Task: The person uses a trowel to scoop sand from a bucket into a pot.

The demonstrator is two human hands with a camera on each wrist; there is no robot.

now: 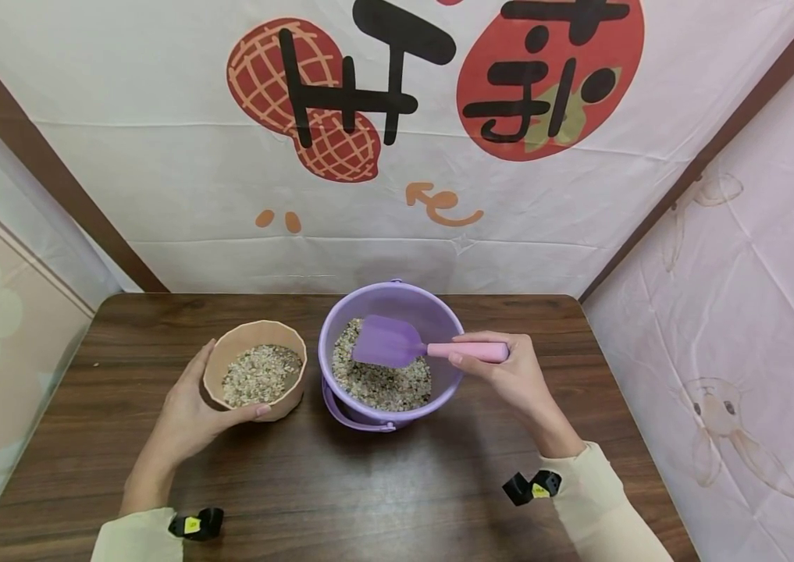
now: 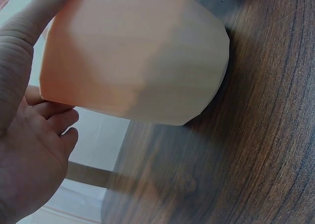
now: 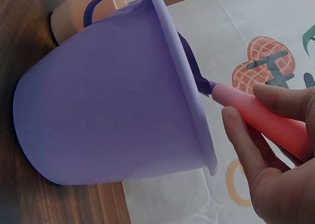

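A peach faceted flowerpot point(image 1: 294, 394) with fine gravel point(image 1: 259, 376) inside stands on the left part of the table. My left hand point(image 1: 189, 410) holds its side, thumb at the near rim and fingers around the left wall. To its right is a purple bucket point(image 1: 397, 290), partly filled with similar gravel point(image 1: 389, 388). Over the bucket's mouth lies the purple blade of a small shovel point(image 1: 388, 342), and no gravel shows on the blade's visible face. My right hand point(image 1: 512, 375) pinches the pink handle between thumb and fingers, just beyond the bucket's right rim.
The bucket's handle point(image 1: 357, 425) hangs down at the near left side. Both containers stand on a dark wooden table point(image 1: 368, 499). A printed cloth wall point(image 1: 193, 195) rises behind the table, with more cloth point(image 1: 706, 328) along the right side.
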